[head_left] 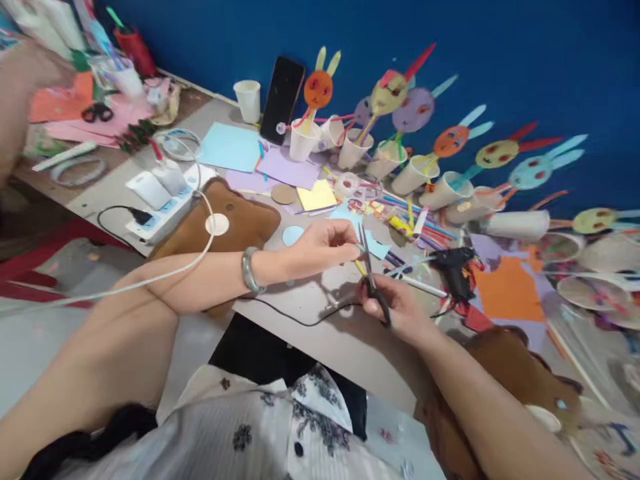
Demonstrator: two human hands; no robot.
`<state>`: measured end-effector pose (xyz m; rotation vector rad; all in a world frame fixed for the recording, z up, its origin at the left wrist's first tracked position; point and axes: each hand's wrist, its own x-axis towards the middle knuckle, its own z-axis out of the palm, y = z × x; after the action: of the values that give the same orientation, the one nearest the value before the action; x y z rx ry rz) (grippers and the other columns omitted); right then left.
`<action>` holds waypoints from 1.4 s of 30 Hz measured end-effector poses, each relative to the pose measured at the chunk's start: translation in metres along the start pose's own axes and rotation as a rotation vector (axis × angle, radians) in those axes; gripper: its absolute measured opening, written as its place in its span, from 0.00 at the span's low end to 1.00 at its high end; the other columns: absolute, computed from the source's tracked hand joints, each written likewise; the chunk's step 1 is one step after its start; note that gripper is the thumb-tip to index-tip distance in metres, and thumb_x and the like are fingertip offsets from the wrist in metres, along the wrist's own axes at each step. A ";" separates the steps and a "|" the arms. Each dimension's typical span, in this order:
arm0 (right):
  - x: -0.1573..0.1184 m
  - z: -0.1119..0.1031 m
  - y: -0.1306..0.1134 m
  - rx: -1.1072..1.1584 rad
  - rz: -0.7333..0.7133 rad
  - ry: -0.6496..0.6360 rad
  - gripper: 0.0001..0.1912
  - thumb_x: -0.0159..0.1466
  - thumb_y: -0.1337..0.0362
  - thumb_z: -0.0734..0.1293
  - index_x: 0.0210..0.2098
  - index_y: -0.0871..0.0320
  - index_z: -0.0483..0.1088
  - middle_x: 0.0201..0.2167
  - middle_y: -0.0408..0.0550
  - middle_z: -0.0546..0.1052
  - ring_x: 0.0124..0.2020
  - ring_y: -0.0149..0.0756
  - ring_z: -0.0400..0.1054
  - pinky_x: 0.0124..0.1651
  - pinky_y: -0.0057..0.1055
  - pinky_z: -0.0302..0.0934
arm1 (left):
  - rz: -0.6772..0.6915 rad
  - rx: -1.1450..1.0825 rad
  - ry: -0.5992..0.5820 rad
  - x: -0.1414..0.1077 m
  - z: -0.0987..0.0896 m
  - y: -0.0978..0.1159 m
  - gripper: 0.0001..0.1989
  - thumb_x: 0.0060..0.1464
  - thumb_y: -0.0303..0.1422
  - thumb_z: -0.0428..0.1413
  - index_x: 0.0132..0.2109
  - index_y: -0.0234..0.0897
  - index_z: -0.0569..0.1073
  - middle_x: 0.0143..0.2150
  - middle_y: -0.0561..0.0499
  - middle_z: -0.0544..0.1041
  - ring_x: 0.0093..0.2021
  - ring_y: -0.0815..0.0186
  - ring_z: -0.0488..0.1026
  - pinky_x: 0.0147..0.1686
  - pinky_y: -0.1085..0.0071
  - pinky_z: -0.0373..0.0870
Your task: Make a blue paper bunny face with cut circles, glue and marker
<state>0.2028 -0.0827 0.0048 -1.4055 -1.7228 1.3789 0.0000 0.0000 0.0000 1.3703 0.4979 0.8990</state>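
My right hand (397,310) is closed around the dark handles of a pair of scissors (369,267), whose blades point up and away from me. My left hand (323,250), with a bangle on the wrist, pinches thumb and fingers together right beside the blades. What sits in that pinch is too small to make out. A light blue paper disc (293,235) lies just behind the left hand. Beyond the scissors are a cut light blue paper scrap (379,248) and a yellow glue tube (400,228). A black glue gun (454,270) rests to the right.
Paper cups (356,152) holding paper rabbit heads line the blue wall. A phone (283,100) leans there. A power strip (165,217) and white cable (187,267) are on the left, the cable crossing over my left arm. Another person's arm (20,100) reaches in at upper left.
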 end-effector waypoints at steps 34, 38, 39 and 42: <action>0.000 -0.005 0.005 -0.045 -0.009 0.016 0.36 0.52 0.28 0.72 0.23 0.56 0.66 0.20 0.40 0.64 0.24 0.30 0.54 0.28 0.31 0.49 | -0.007 -0.004 -0.019 0.001 -0.002 0.006 0.07 0.50 0.31 0.59 0.29 0.36 0.68 0.26 0.57 0.68 0.27 0.74 0.65 0.28 0.74 0.63; -0.001 -0.005 0.005 -0.032 -0.012 0.022 0.36 0.51 0.27 0.72 0.23 0.56 0.65 0.20 0.39 0.63 0.24 0.29 0.53 0.28 0.31 0.48 | -0.010 -0.016 -0.026 0.001 -0.002 0.005 0.08 0.51 0.31 0.60 0.29 0.36 0.67 0.26 0.57 0.68 0.28 0.74 0.65 0.28 0.74 0.63; 0.000 -0.005 0.005 -0.034 -0.012 0.023 0.36 0.51 0.27 0.72 0.23 0.56 0.65 0.20 0.39 0.63 0.24 0.29 0.54 0.28 0.31 0.48 | -0.011 -0.021 -0.026 0.001 -0.002 0.005 0.08 0.51 0.31 0.60 0.29 0.36 0.67 0.26 0.57 0.67 0.28 0.74 0.65 0.28 0.74 0.63; 0.000 -0.006 0.005 -0.043 -0.012 0.025 0.36 0.51 0.27 0.72 0.23 0.56 0.66 0.20 0.39 0.64 0.24 0.29 0.54 0.29 0.31 0.49 | -0.016 -0.029 -0.020 0.001 -0.001 0.005 0.08 0.50 0.30 0.60 0.29 0.37 0.66 0.26 0.57 0.67 0.28 0.74 0.64 0.29 0.75 0.63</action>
<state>0.2100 -0.0813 0.0019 -1.4274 -1.7519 1.3194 -0.0021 0.0012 0.0050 1.3465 0.4778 0.8755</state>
